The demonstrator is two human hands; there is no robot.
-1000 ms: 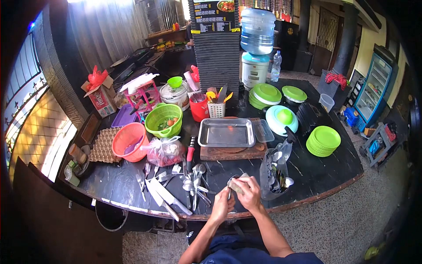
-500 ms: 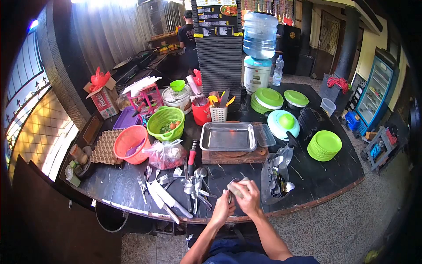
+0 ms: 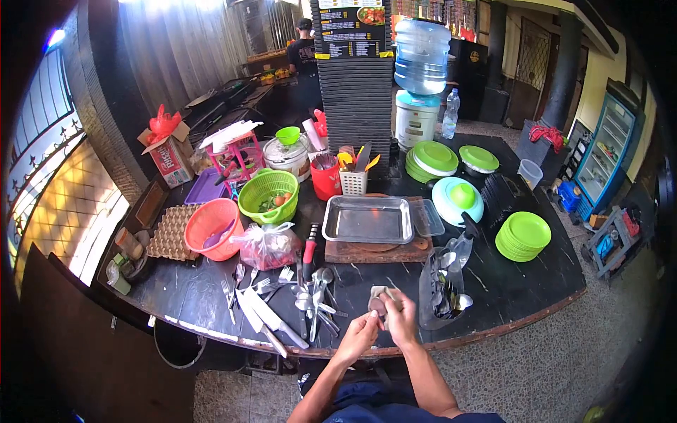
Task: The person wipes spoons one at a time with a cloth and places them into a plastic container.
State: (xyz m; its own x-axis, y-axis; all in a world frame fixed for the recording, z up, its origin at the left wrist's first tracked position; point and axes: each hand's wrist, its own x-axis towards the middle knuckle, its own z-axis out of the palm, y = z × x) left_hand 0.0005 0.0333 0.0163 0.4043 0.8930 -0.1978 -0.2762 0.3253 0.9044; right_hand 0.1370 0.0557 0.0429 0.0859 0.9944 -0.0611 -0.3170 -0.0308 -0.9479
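My left hand (image 3: 360, 337) is closed on what looks like a spoon (image 3: 378, 307), its rounded end showing between my hands. My right hand (image 3: 400, 317) pinches a small pale cloth (image 3: 379, 290) against that rounded end. Both hands are close together above the near edge of the black table. Left of them lie loose spoons (image 3: 305, 303), several forks (image 3: 262, 285) and two knives with pale handles (image 3: 278, 323). To the right, a clear container (image 3: 431, 310) holds spoons and other cutlery.
A steel tray (image 3: 367, 220) rests on a wooden board (image 3: 377, 254) ahead. Stacked green plates (image 3: 523, 236), a green basket (image 3: 269, 197), a coral basket (image 3: 214, 229), a plastic bag (image 3: 266, 248) and an egg tray (image 3: 174, 233) surround it. A person (image 3: 302, 53) stands far back.
My right hand has turned the cloth over the spoon's end, which now faces up between my hands. My left hand has shifted slightly. The view has moved a little.
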